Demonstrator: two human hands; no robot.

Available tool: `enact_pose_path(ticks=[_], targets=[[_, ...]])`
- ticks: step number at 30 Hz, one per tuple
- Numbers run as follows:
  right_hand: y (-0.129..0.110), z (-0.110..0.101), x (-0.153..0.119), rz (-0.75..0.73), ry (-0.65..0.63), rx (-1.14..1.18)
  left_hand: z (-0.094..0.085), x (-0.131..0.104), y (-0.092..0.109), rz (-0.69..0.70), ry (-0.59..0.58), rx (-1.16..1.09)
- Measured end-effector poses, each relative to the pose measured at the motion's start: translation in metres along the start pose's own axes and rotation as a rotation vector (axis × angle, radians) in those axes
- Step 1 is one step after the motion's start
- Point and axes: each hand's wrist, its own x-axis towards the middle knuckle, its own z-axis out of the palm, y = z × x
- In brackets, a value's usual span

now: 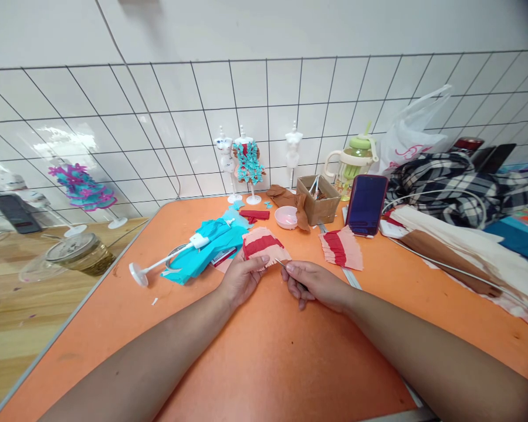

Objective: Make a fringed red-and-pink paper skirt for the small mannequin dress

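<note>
My left hand (245, 280) pinches the lower left edge of a pink crepe-like piece with a red band (263, 243). Close to its right edge, my right hand (305, 283) is closed around a thin metal tool (280, 262), whose tip meets or nearly meets the piece; most of the tool is hidden in the fingers. A second pink piece with a red band (341, 248) lies flat to the right. Behind the held piece are a folded red strip (254, 215) and a small pink dish (286, 217).
A white stand with turquoise paper (202, 249) lies at left. Small mannequins (249, 161), a cardboard box (319, 202), a jug (354, 161) and an upright phone (366, 205) stand at the back. Brown and white sheets (457, 252), a cable and checked cloth (449, 181) fill the right.
</note>
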Motion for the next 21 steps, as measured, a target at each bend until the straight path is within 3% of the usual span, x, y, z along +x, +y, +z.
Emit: enact_pose_path(ticks=[9, 17, 21], targets=[[-0.0002, 0.0, -0.0001, 0.006, -0.004, -0.001, -0.0018, 0.0008, -0.0009, 0.0, -0.002, 0.008], [0.0036, -0.0015, 0.0001, 0.058, -0.095, -0.072, -0.0028, 0.0018, -0.001, -0.017, 0.127, -0.007], [0.0031, -0.0017, -0.0002, 0.057, -0.099, -0.073, -0.0005, 0.0013, 0.0013, -0.027, 0.123, 0.013]])
